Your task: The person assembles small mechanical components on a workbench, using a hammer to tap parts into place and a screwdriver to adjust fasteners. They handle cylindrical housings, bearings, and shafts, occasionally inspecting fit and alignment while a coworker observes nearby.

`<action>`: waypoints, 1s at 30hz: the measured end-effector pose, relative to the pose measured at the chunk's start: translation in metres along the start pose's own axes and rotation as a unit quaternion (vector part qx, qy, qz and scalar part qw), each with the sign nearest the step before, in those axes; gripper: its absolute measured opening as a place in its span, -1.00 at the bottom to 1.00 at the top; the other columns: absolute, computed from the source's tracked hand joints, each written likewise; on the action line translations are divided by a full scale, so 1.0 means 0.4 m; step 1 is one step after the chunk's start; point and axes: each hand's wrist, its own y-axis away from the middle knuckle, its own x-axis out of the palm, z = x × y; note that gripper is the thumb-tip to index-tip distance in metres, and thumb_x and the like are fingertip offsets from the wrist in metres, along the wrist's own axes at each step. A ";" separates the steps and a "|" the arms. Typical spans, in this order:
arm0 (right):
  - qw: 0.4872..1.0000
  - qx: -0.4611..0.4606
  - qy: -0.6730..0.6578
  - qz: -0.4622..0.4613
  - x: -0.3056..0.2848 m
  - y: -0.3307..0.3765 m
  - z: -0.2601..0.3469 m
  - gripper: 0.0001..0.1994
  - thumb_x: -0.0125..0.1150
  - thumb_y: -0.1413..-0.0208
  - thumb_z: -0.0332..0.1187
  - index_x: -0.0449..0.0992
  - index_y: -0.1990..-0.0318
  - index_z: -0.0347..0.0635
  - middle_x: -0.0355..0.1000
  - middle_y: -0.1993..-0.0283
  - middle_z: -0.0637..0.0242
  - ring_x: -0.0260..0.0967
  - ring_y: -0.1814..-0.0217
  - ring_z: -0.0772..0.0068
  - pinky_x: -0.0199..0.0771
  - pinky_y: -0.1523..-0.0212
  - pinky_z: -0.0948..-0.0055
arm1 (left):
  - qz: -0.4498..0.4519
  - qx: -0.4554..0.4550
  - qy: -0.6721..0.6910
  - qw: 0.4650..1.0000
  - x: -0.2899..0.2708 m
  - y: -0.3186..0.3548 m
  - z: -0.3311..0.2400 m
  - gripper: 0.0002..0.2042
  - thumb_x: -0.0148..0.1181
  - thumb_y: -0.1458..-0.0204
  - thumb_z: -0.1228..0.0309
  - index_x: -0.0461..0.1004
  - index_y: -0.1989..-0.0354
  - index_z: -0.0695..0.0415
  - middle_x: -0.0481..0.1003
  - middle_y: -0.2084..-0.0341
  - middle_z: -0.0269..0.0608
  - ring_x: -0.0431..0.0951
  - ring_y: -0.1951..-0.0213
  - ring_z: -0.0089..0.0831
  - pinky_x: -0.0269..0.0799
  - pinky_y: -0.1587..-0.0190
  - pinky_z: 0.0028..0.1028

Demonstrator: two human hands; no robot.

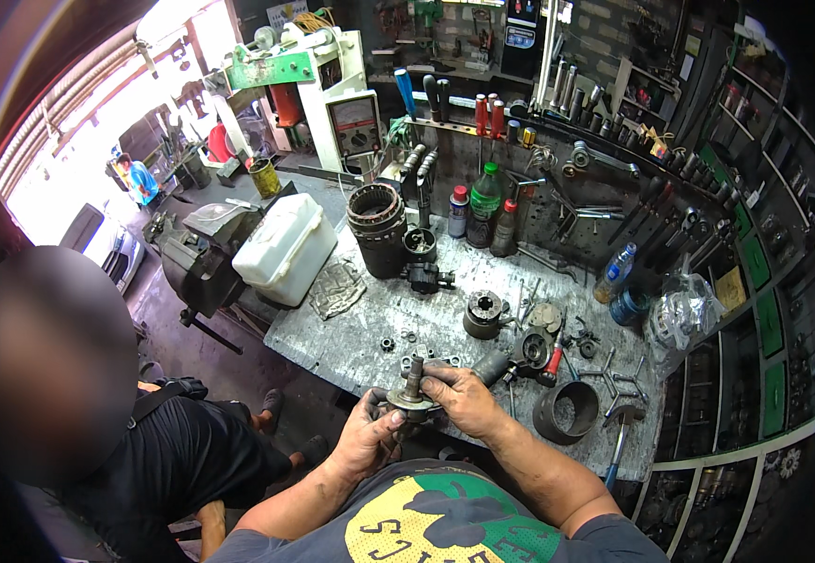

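Note:
Close to my body, at the bench's front edge, I hold a metal shaft with a round flange (412, 399), its stem pointing up. My left hand (370, 436) grips the flange from the left, the thumb on its rim. With its fingers closed around the stem's right side, my right hand (464, 399) holds the same part. Behind the hands lie several small nuts (387, 344). A dark cylindrical metal part (482, 317) with a toothed bore stands farther back. The underside of the flange is hidden by my fingers.
A metal ring (565, 413), a hammer (619, 441) and a red-handled screwdriver (554, 361) lie to the right. Farther back stand a wound stator (376, 230), a white plastic box (286, 249) and a green bottle (485, 202). Another person (182, 460) is close at left.

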 end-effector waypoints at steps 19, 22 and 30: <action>0.997 0.062 -0.049 -0.016 -0.002 0.000 -0.018 -0.65 0.28 -0.51 -0.19 0.67 -0.17 -0.32 0.68 -0.07 0.30 0.52 -0.10 0.51 0.51 -0.22 0.40 | -0.133 0.227 -0.605 0.752 0.061 -0.005 -0.061 -0.34 0.78 0.18 0.25 0.51 -0.02 0.28 0.74 0.26 0.03 0.81 0.24 -0.19 0.72 0.17 -0.29; 0.998 0.038 -0.053 -0.008 -0.003 0.006 -0.023 -0.64 0.28 -0.51 -0.18 0.67 -0.18 -0.32 0.68 -0.07 0.31 0.54 -0.10 0.50 0.52 -0.23 0.39 | -0.126 0.273 -0.621 0.724 0.054 -0.008 -0.054 -0.33 0.78 0.19 0.25 0.51 -0.04 0.26 0.73 0.26 0.04 0.81 0.23 -0.15 0.72 0.15 -0.27; 0.992 0.065 -0.110 -0.009 0.002 0.013 -0.017 -0.64 0.29 -0.51 -0.21 0.66 -0.22 -0.30 0.69 -0.07 0.31 0.56 -0.13 0.49 0.53 -0.27 0.36 | -0.109 0.302 -0.631 0.707 0.042 -0.007 -0.048 -0.31 0.78 0.21 0.29 0.50 -0.08 0.24 0.71 0.24 -0.01 0.80 0.21 -0.10 0.72 0.14 -0.26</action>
